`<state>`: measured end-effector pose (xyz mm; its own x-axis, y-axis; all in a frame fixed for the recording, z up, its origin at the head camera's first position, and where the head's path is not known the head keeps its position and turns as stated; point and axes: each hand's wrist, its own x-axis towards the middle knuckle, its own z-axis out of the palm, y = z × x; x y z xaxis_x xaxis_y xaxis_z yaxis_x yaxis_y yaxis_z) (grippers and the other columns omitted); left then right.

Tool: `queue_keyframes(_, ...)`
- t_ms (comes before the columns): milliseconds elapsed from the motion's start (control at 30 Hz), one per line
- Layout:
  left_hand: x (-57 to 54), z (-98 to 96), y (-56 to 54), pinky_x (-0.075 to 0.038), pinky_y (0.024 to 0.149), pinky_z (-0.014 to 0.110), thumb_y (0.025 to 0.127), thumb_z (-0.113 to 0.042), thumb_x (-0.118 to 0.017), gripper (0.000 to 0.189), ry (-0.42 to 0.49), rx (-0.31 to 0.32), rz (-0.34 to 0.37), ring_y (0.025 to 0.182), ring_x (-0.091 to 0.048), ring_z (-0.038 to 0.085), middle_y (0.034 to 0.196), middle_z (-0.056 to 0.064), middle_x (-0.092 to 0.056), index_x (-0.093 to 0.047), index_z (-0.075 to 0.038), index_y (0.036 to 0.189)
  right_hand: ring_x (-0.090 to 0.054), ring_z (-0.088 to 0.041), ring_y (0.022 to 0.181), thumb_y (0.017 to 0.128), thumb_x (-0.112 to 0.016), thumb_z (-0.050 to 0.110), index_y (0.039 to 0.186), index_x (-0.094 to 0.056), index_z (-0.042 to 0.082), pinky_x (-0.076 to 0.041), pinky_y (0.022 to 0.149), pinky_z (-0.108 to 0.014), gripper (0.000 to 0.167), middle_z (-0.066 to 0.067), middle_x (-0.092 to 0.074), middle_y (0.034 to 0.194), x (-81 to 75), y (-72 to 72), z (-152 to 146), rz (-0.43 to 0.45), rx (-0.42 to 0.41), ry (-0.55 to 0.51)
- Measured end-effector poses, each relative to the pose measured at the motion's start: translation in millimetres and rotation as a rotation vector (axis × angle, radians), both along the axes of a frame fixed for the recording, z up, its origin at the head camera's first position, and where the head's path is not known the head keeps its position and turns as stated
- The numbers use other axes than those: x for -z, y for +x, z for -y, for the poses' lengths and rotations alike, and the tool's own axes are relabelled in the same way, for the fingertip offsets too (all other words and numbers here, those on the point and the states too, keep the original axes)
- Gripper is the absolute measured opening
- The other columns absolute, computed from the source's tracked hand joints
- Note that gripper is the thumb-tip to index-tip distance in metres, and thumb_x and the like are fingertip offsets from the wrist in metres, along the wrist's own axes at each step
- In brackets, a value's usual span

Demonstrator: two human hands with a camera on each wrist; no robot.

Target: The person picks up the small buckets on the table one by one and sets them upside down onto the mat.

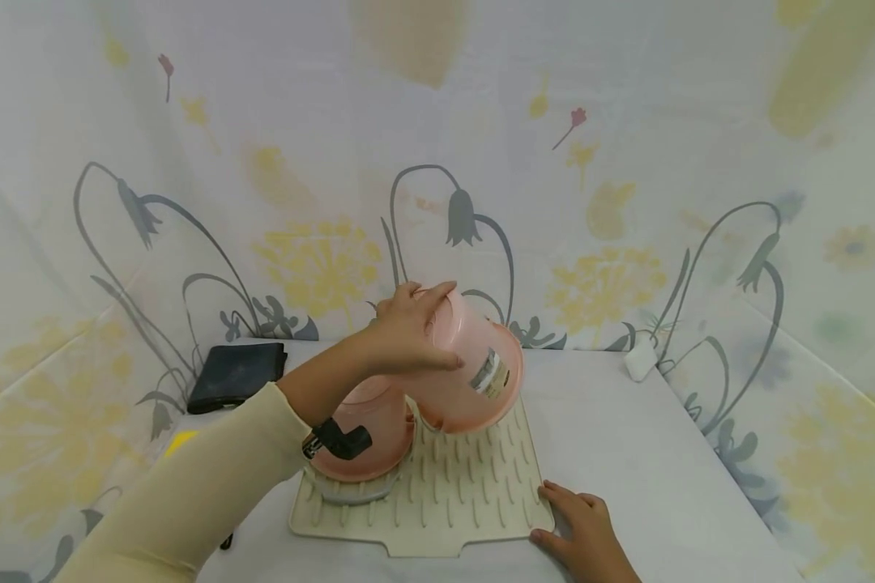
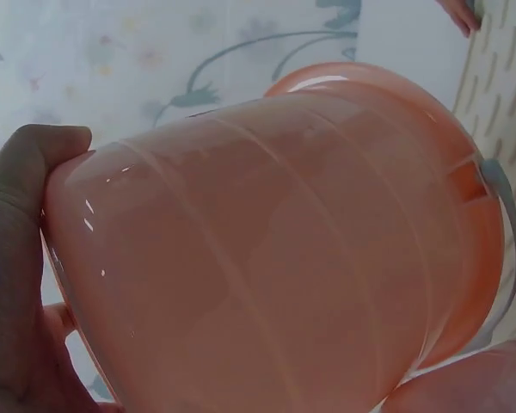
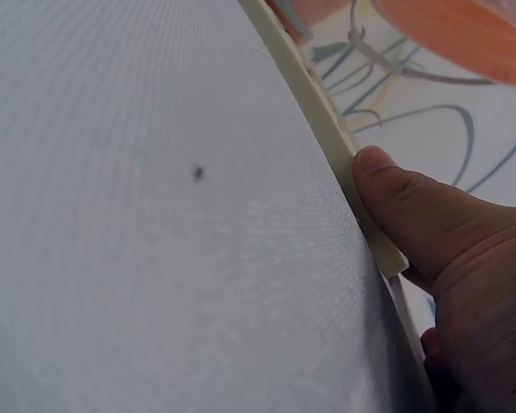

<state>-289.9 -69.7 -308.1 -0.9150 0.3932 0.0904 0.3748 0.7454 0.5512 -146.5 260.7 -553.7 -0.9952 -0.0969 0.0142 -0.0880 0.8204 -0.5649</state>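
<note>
My left hand (image 1: 408, 332) grips a pink plastic bucket (image 1: 448, 393) around its base. The bucket is tilted, with its mouth facing down and to the right over a cream ridged drying mat (image 1: 474, 494). In the left wrist view, the thumb lies on the bucket's base edge and a grey handle (image 2: 509, 232) hangs at the rim. A second pink bucket (image 1: 382, 433) stands upside down on the mat's left part, partly behind the left forearm. My right hand (image 1: 583, 530) holds the mat's front right corner, its thumb (image 3: 413, 206) on the edge in the right wrist view.
A black pouch (image 1: 236, 376) lies at the back left of the white table (image 1: 656, 470). Something yellow (image 1: 181, 442) shows behind the left sleeve. A small white object (image 1: 640, 359) sits at the back right. Flower-patterned curtains (image 1: 321, 121) surround the table.
</note>
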Motion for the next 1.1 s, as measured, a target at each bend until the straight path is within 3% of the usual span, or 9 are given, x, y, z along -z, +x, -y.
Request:
queue_keyframes(133,7.8,-18.5,-2.0,-0.041,0.100,0.075,0.071,-0.062,-0.083,0.113,-0.101,0.006,-0.029,0.146,-0.026,0.054,0.170,0.019,-0.013,-0.022,-0.046,0.165,-0.045,-0.041,0.130,0.081,-0.087,0.044,0.143,-0.064,0.012,-0.043,0.104,-0.065,0.074,-0.009,-0.058,0.154,1.3,0.8,0,-0.002,0.011,-0.014)
queue_keyframes(267,19.0,-36.4,-2.0,-0.042,0.098,0.077,0.072,-0.065,-0.081,0.112,-0.187,0.006,-0.014,0.149,-0.025,0.050,0.172,0.014,-0.013,-0.020,-0.051,0.164,-0.045,-0.041,0.130,0.080,-0.087,0.045,0.143,-0.063,0.012,-0.044,0.104,-0.064,0.075,-0.010,-0.058,0.153,1.8,0.9,-1,-0.001,0.013,-0.022)
queue_keyframes(467,34.8,-59.1,4.6,-0.041,0.097,0.077,0.074,-0.067,-0.078,0.108,-0.248,0.051,0.016,0.150,-0.027,0.051,0.172,0.014,-0.016,-0.022,-0.051,0.164,-0.044,-0.040,0.130,0.081,-0.086,0.044,0.143,-0.064,0.013,-0.044,0.104,-0.065,0.073,-0.009,-0.058,0.153,0.7,0.8,-2,-0.006,0.030,-0.050)
queue_keyframes(633,42.6,-66.9,7.6,-0.042,0.098,0.076,0.075,-0.066,-0.079,0.106,-0.302,0.076,0.022,0.151,-0.028,0.049,0.173,0.011,-0.016,-0.021,-0.053,0.163,-0.043,-0.037,0.129,0.082,-0.085,0.047,0.144,-0.063,0.015,-0.043,0.105,-0.064,0.073,-0.008,-0.057,0.154,2.5,-0.4,0,0.011,0.027,-0.077)
queue_keyframes(1100,67.7,-81.3,8.9,-0.039,0.101,0.078,0.075,-0.071,-0.079,0.107,-0.418,0.219,0.021,0.154,-0.023,0.047,0.175,0.011,-0.013,-0.018,-0.059,0.162,-0.046,-0.035,0.127,0.082,-0.085,0.048,0.142,-0.065,0.016,-0.043,0.104,-0.060,0.071,-0.006,-0.059,0.152,2.1,1.2,-2,-0.007,0.021,-0.047)
